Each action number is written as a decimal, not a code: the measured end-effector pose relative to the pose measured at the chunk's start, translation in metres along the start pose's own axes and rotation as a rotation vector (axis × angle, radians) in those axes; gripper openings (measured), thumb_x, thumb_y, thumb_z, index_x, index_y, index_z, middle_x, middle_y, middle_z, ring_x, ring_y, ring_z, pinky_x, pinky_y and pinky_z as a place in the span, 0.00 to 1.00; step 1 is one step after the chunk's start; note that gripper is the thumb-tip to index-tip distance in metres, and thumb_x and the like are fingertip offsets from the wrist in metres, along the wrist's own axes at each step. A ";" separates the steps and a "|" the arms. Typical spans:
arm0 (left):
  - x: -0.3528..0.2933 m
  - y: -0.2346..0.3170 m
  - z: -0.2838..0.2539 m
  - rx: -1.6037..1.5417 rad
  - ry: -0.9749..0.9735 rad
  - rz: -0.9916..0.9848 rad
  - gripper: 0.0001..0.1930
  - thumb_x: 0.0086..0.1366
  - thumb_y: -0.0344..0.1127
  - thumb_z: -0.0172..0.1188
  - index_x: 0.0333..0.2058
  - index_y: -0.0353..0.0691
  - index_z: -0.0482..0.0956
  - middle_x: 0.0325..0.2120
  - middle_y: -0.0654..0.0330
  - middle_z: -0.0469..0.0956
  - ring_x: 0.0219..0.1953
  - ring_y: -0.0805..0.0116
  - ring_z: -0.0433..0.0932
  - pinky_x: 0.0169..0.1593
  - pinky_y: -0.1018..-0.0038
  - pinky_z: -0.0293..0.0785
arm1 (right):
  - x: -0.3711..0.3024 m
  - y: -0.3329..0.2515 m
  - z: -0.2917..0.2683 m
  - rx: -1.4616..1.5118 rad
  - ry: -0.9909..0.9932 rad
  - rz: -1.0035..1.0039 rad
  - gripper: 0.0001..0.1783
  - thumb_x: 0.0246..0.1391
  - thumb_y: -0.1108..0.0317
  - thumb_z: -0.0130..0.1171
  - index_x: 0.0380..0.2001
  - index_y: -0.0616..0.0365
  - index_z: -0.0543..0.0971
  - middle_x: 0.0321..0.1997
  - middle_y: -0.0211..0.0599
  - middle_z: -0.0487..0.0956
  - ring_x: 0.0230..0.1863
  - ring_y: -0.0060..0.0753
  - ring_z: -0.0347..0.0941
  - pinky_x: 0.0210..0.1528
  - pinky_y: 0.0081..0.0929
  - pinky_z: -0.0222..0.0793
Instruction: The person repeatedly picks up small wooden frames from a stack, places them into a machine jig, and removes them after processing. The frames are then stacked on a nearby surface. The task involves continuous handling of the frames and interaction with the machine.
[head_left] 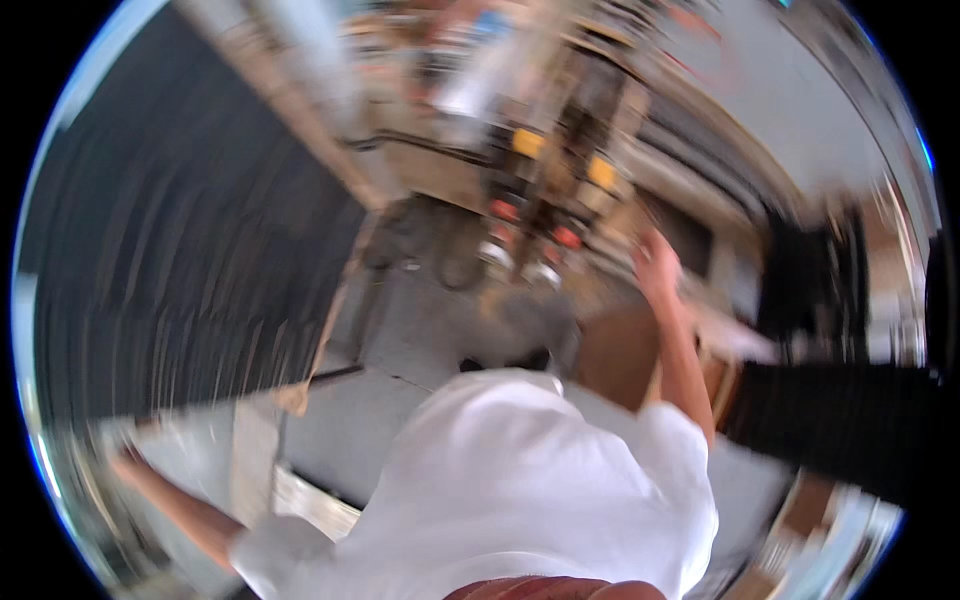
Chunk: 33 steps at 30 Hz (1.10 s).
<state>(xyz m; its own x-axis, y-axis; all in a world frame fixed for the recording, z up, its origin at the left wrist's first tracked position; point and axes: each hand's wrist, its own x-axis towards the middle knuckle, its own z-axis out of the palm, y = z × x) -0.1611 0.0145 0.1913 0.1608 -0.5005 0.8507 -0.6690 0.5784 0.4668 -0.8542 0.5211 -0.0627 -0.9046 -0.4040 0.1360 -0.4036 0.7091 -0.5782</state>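
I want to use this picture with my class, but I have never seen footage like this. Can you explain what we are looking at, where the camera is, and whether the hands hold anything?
There is no machine here, only a person working with bare hands. The one picture comes from a wide fisheye camera worn on the person's head and pointed down, so the view is round and straight lines bend. It is also badly smeared by motion.

The white shirt fills the lower middle. The left hand stretches out to the lower left over a pale, blurred surface. The right hand is raised above a brown, box-like shape. The blur hides whether either hand holds anything.

Below is a grey floor. Further off stands blurred equipment with yellow and red parts, and a dark ribbed surface is on the left.
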 end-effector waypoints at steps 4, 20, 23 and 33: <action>-0.298 -0.071 0.021 0.198 -0.490 -0.315 0.17 0.61 0.45 0.50 0.39 0.37 0.76 0.39 0.51 0.77 0.41 0.52 0.74 0.43 0.63 0.71 | -0.069 0.093 -0.040 -0.380 0.164 0.150 0.20 0.47 0.63 0.60 0.43 0.58 0.72 0.44 0.47 0.75 0.46 0.52 0.70 0.48 0.42 0.66; -0.537 0.247 0.263 -0.397 -1.805 -0.780 0.10 0.64 0.37 0.54 0.39 0.39 0.76 0.26 0.66 0.74 0.28 0.78 0.72 0.29 0.80 0.69 | -0.196 0.166 -0.074 -0.229 0.201 0.462 0.22 0.52 0.71 0.54 0.52 0.59 0.67 0.45 0.52 0.73 0.45 0.51 0.71 0.46 0.38 0.68; -0.528 0.297 0.288 -0.468 -1.740 -0.804 0.11 0.64 0.37 0.55 0.42 0.38 0.75 0.31 0.64 0.76 0.31 0.76 0.75 0.32 0.79 0.73 | -0.175 0.145 -0.102 0.272 0.346 0.491 0.21 0.53 0.75 0.53 0.51 0.62 0.67 0.46 0.46 0.74 0.44 0.39 0.72 0.46 0.31 0.68; -0.487 0.444 0.370 -0.805 -1.517 -0.706 0.15 0.67 0.36 0.50 0.48 0.34 0.71 0.39 0.56 0.78 0.38 0.70 0.78 0.39 0.75 0.77 | -0.074 0.137 -0.179 1.191 0.365 0.535 0.19 0.55 0.76 0.53 0.51 0.66 0.69 0.42 0.40 0.76 0.42 0.31 0.76 0.39 0.27 0.75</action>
<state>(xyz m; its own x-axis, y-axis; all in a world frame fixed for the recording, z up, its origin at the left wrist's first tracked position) -0.8049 0.2765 -0.1051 -0.7888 -0.5684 -0.2338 -0.2390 -0.0668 0.9687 -0.8670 0.7512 -0.0079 -0.9716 0.0685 -0.2265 0.2003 -0.2717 -0.9413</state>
